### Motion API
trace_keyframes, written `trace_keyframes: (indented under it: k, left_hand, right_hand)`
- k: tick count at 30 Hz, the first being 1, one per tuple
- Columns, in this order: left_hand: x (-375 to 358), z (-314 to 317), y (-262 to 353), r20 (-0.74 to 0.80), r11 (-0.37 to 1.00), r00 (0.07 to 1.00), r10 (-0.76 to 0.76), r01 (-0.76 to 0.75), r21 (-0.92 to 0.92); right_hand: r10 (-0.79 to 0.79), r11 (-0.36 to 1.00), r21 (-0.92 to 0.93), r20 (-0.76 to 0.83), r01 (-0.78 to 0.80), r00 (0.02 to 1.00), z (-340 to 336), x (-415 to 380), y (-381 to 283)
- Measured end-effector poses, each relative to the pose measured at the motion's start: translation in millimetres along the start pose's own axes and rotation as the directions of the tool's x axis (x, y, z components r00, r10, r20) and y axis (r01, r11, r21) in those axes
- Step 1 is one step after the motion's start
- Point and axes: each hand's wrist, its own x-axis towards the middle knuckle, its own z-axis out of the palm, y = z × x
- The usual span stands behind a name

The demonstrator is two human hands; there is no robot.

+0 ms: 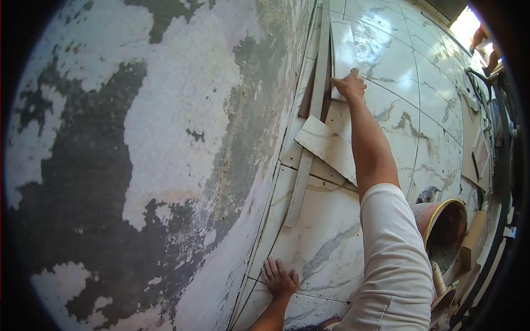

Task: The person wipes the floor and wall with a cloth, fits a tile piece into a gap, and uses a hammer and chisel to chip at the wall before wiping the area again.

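My right hand reaches far forward and grips the near part of a narrow white tile strip. Its thumb is by the strip's left edge and its fingers are bent at the right. Low in the view, my left hand lies flat on the marbled floor tiles, fingers spread, close to the foot of the wall. Between the hands, a cut piece of tile lies aslant across a long metal straightedge bar. The bar runs along the wall beside the strip.
A wall with peeling paint rises on the left. At the right, a bucket lies tilted with its mouth toward me, near cardboard and dark metal bars. Part of another person shows at the top right.
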Motion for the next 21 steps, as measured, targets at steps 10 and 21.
trace_keyframes:
  k: [10,21]
  left_hand:
    - [0.2,-3.2,3.5,-0.055,0.999,0.998,0.002,-0.001,0.033]
    - [-4.1,-5.4,6.3,-0.139,1.000,0.990,0.023,-0.025,-0.014]
  right_hand:
    - [0.186,0.978,0.071,0.135,-0.196,0.973,-9.5,-21.1,38.6]
    - [0.022,0.385,0.897,0.228,-0.218,0.973,-37.4,-191.1,79.7]
